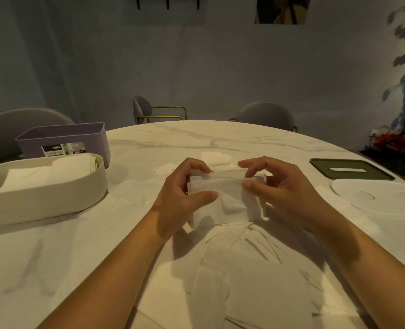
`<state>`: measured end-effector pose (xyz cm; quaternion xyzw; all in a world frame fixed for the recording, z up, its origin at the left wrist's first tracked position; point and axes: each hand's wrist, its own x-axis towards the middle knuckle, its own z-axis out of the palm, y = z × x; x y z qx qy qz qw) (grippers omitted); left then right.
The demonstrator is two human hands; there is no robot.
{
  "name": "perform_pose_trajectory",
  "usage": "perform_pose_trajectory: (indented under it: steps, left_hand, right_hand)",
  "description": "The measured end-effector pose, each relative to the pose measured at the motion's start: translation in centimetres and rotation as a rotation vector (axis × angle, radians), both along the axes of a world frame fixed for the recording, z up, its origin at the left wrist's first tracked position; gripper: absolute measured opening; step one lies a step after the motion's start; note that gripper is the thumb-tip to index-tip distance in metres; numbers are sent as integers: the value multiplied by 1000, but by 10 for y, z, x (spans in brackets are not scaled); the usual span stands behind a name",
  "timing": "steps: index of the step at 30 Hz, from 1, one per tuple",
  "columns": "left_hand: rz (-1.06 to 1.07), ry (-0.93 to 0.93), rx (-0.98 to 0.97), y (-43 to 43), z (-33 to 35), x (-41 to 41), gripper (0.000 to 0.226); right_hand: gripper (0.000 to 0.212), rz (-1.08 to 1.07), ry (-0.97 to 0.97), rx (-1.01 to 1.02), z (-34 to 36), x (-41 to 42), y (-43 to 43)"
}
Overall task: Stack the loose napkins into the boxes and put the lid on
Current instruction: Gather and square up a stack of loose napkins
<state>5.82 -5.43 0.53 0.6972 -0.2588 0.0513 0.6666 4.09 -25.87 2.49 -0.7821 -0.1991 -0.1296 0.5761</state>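
Between left hand (180, 198) and right hand (282, 186) — pinched napkin stack (227, 193).

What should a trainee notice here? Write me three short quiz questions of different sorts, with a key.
1. True or false: the cream box already holds napkins.
2. What grips the napkin stack? A: left hand only. B: right hand only. C: both hands.
3. Fill in: the dark green lid lies on the table to the person's ____.
Key: 1 true; 2 C; 3 right.
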Motion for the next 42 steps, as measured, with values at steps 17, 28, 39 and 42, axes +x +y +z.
perform_pose_trajectory:
  steps: [17,28,39,42]
  left_hand:
    - [69,98,-10,-5,5,-2,70]
    - [12,444,-42,-15,23,-17,76]
    - [-228,662,-91,-25,19,-30,32]
    - [-205,631,-27,-29,19,-34,17]
  right_hand:
    - [53,-62,254,-90,2,0,-3]
    - [51,-83,475,316,11,-4,-1]
    - [43,-202,389,277,15,-9,7]
    - [46,-262,310,199,16,-11,7]
